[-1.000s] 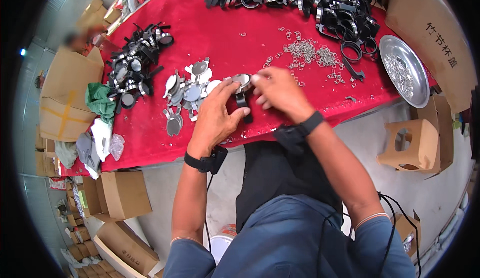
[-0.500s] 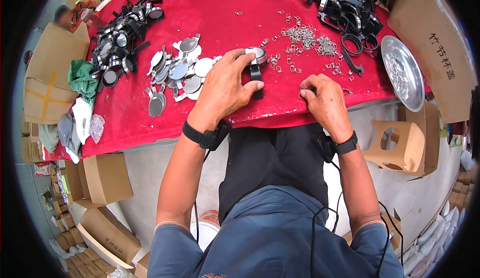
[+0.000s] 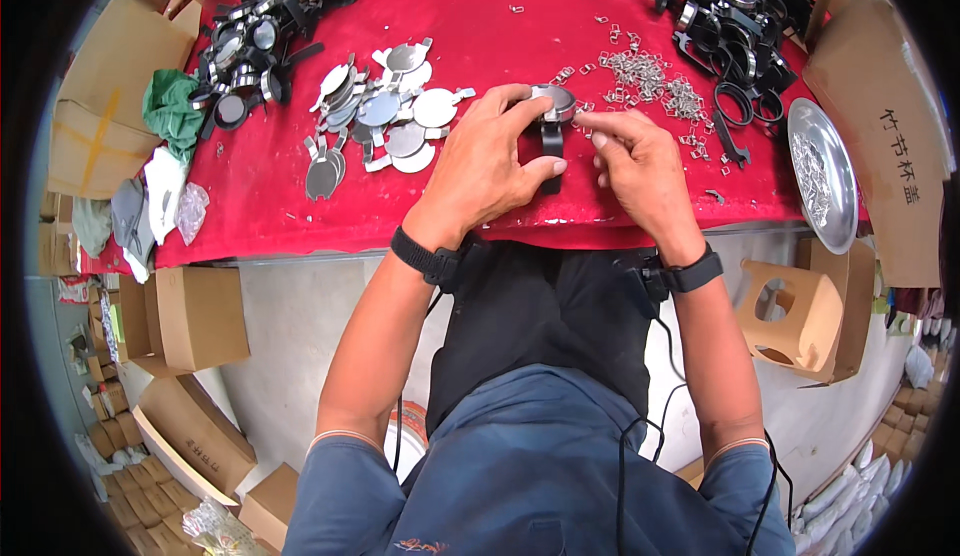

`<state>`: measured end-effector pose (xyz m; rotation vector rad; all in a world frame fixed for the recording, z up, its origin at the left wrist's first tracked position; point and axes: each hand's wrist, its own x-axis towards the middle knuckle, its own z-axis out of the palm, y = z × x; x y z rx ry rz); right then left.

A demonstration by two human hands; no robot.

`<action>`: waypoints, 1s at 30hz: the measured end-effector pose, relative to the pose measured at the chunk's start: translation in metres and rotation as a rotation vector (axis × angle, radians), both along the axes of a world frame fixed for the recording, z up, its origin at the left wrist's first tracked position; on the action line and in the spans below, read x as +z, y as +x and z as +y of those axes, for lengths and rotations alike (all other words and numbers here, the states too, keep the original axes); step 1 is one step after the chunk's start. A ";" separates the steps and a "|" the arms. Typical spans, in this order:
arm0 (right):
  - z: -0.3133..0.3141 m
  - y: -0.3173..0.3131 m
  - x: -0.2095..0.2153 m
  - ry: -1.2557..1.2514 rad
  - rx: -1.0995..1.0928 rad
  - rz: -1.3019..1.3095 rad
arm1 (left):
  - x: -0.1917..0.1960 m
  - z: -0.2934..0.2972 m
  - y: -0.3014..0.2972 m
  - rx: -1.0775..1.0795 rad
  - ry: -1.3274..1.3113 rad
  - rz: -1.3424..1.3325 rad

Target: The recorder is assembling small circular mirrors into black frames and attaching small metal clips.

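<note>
A round cup lid (image 3: pixel 556 104) with a silver rim and black strap lies on the red cloth. My left hand (image 3: pixel 487 156) is closed on it, fingers over its top left and thumb by the strap. At the lid's right edge is the outstretched index finger of my right hand (image 3: pixel 637 161); the thumb and other fingers are curled together, hiding whatever they pinch. Small metal clips (image 3: pixel 650 81) lie in a loose heap just beyond this hand. Left of my left hand spreads a pile of flat silver discs with tabs (image 3: pixel 405 141).
Black ringed lid parts are heaped at far left (image 3: pixel 240 61) and far right (image 3: pixel 725 31). A steel dish (image 3: pixel 845 201) holding small metal pieces sits at the right edge beside a cardboard box (image 3: pixel 870 86). Green cloth (image 3: pixel 172 116) and plastic bags (image 3: pixel 192 211) lie at left.
My right hand has moved up and left to the lid's edge, its index finger now stretched out. My left hand and the lid have shifted slightly right in view, as the whole view shifted.
</note>
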<state>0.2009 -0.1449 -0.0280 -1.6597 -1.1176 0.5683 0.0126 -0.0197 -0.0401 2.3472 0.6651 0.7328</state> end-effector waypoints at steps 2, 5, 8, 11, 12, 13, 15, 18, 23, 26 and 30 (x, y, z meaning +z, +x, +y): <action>0.004 -0.005 -0.002 0.077 0.030 -0.288 | 0.000 0.004 -0.003 -0.006 -0.006 0.000; 0.012 -0.006 -0.006 0.252 0.043 -0.605 | 0.004 0.008 -0.003 -0.038 -0.016 0.048; 0.017 -0.008 -0.006 0.236 0.066 -0.780 | 0.002 0.013 -0.002 -0.048 -0.006 0.035; 0.024 -0.008 -0.011 0.289 0.069 -0.846 | -0.003 0.018 0.002 -0.032 0.031 -0.004; 0.024 -0.009 -0.012 0.324 0.071 -0.862 | -0.004 0.018 0.001 -0.025 0.045 -0.005; 0.023 -0.010 -0.013 0.327 0.069 -0.832 | -0.005 0.019 0.002 -0.022 0.038 -0.048; 0.021 -0.013 -0.012 0.344 0.070 -0.800 | -0.004 0.019 0.005 -0.009 0.027 -0.048; 0.023 -0.015 -0.013 0.391 0.043 -0.765 | -0.001 0.020 0.009 0.001 0.002 -0.067; 0.027 -0.016 -0.019 0.479 -0.011 -0.789 | 0.007 0.023 0.010 0.034 -0.116 0.029; 0.027 -0.020 -0.019 0.466 -0.025 -0.809 | 0.001 0.024 0.011 0.030 -0.103 0.022; 0.028 -0.021 -0.024 0.504 -0.047 -0.738 | 0.006 0.022 0.010 0.039 -0.155 0.069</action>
